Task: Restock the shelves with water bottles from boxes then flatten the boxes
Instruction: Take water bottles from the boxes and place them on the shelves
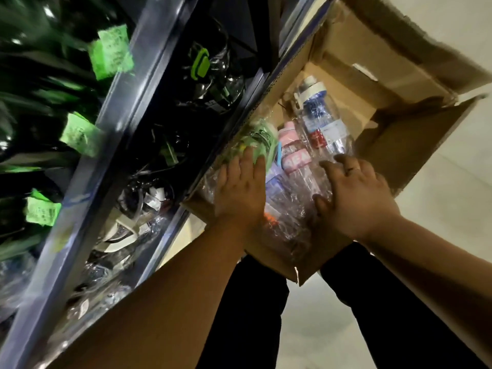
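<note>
Down inside the cardboard box [399, 145], the water bottles [322, 123] lie on their sides in clear wrap. The left hand [239, 190] rests with straight, closed fingers on the green-labelled bottle [259, 141], against the box wall nearest the shelf [119, 107]. The right hand [356, 201] lies on the wrapped bottles at the box's near end, fingers bent and thumb spread. Whether it grips them, I cannot tell.
</note>
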